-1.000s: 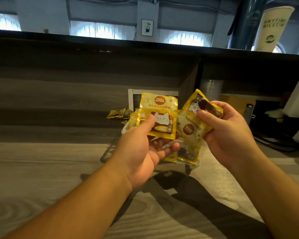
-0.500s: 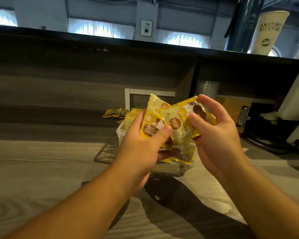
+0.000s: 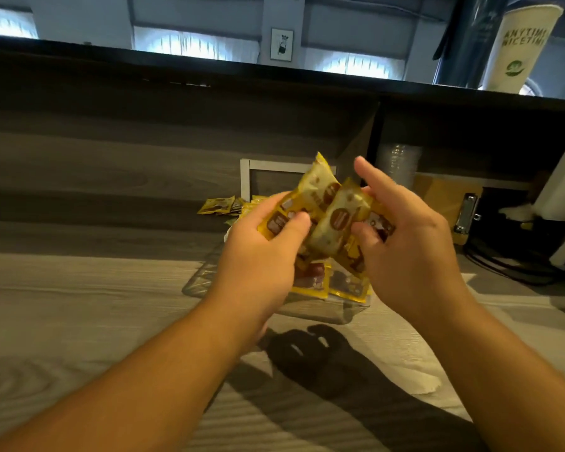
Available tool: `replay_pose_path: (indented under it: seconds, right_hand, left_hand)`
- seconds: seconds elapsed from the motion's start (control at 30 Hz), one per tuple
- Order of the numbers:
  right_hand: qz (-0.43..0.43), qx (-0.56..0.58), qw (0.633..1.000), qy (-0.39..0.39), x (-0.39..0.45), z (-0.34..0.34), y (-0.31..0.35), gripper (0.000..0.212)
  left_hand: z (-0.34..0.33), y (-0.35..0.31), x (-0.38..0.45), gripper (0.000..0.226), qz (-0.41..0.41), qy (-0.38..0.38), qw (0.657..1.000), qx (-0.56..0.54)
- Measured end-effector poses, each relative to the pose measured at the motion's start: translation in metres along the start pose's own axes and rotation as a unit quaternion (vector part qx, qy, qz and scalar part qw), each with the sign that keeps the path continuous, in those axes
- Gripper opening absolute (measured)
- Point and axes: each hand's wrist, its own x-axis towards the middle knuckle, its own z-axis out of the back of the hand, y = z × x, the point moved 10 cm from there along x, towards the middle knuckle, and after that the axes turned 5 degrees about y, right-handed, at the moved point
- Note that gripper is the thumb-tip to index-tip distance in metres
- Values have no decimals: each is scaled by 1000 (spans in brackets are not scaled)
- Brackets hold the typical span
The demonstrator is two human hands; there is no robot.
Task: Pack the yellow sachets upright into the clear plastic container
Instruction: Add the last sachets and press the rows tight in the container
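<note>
You have two hands in view, left hand [image 3: 261,256] and right hand [image 3: 411,252]. Between them you hold two sachets [image 3: 327,210]. At least two more sachets stand in the one clear container [image 3: 323,313]. Behind lies a small heap of loose sachets [image 3: 221,205], too blurred to count. One clipboard [image 3: 450,203] stands at right.

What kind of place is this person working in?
Probably behind a café or drinks-shop counter. A giant printed cup stands on the raised counter, a stack of clear plastic cups sits on the shelf beneath, and a clipboard leans nearby.
</note>
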Motion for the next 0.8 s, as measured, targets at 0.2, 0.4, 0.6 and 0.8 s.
replay_pose_path:
  seconds: [0.2, 0.4, 0.6, 0.8]
  right_hand:
    - [-127, 326, 935, -61, -2, 6, -24, 59]
    - [-175, 487, 851, -91, -2, 8, -40, 48]
    - [-102, 368, 921, -72, 1, 8, -22, 53]
    - [-63, 255, 961, -84, 6, 14, -34, 56]
  left_hand:
    - [15, -2, 3, 12, 19, -54, 992, -114]
    - [39, -14, 6, 11, -46, -109, 992, -50]
    - [13, -30, 1, 33, -142, -53, 976, 155]
    - [-23, -35, 20, 46, -131, 70, 962, 229]
